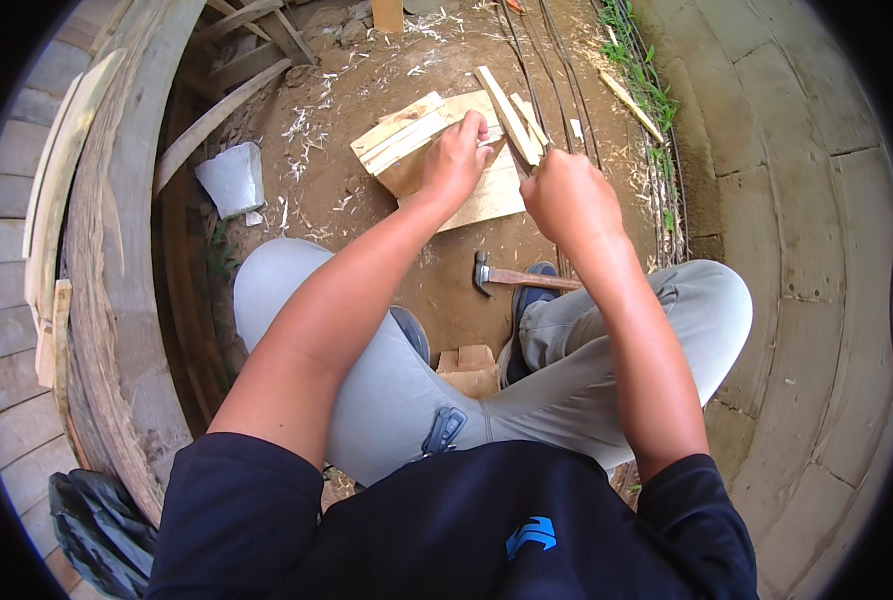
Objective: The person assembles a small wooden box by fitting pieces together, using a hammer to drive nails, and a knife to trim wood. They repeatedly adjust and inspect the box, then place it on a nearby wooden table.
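A pale wooden board lies on the dirt ground in front of me, with split wood pieces on its left part. Over the board, my left hand is closed, its fingers curled, and what they hold is hidden. My right hand makes a fist at the board's right edge, around something mostly covered by the fingers. A thin dark edge shows between the two hands, too small to name. Just beyond my right hand, a narrow wooden stick leans across the board. Below it lies a claw hammer with a wooden handle.
A whitish stone block sits to the left, near a heavy timber beam. Long dark rods run along the ground at the far right, beside a block wall. Wood shavings litter the dirt. A black plastic bag is at lower left.
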Motion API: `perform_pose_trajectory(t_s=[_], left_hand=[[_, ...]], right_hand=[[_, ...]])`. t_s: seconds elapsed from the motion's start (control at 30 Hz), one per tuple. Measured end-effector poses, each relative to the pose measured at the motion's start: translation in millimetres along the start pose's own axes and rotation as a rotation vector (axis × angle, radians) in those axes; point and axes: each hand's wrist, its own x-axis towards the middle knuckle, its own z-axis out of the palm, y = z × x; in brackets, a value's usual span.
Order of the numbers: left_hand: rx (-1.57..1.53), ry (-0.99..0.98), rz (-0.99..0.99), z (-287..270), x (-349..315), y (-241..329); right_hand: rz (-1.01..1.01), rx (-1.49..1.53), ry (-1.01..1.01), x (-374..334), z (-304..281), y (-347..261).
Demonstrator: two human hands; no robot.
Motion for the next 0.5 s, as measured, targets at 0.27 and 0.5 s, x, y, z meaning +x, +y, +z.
perform_pose_trajectory(t_s=[0.27,0.5], left_hand=[[0.072,-0.061,-0.052,-4,-1,5],[0.055,-0.072,-0.040,-8,1,8]], right_hand=[[0.011,-0.018,-0.021,2,0,5],[0.022,-0.039,-0.077,6,-10,2]])
